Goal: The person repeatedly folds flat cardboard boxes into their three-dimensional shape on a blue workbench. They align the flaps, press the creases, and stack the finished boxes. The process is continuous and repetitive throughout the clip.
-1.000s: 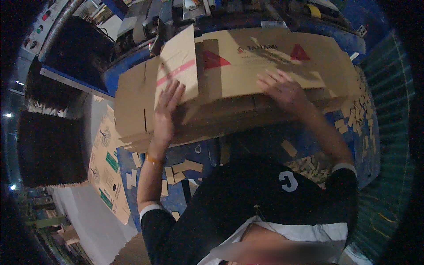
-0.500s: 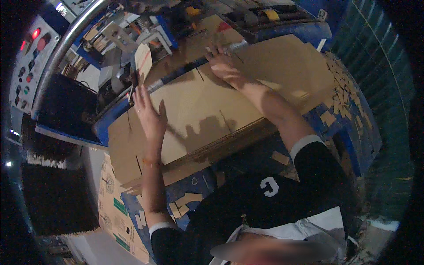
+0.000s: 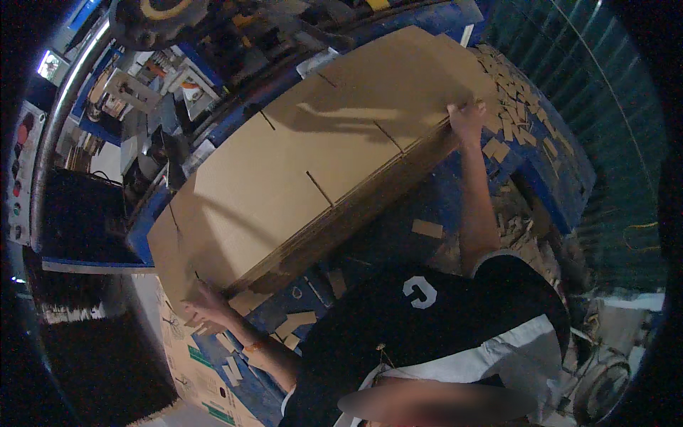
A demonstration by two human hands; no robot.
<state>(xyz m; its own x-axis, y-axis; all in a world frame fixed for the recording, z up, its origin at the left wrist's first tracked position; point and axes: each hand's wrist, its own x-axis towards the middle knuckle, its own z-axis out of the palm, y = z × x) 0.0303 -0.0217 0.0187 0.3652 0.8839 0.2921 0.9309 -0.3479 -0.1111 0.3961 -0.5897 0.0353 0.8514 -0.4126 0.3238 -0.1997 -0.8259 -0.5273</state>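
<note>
Head cam: a blue work table [image 3: 541, 171] in a dim workshop, its top scuffed and littered w/ small cardboard offcuts [image 3: 516, 92], thickest at the far right. Machinery and blue frames crowd the far left; a green mesh wall [image 3: 597, 85] runs along the right. A printed carton sheet [image 3: 181, 356] lies low at the near left, beside the table.

A stack of flat slotted cardboard sheets [image 3: 320, 156] sits on the table, taking up most of it. Long axis runs diagonally, near-left end to far-right end; the slots cut in from the long edges. Top sheet is plain brown, face up.

Left hand [image 3: 206, 309] is at the stack's near-left corner, fingers spread apart and touching the lower edge; can't tell if they grip it. Right hand [image 3: 466, 117] is at the far-right end, arm stretched out, fingers curled over the stack's edge, clamped on it.
</note>
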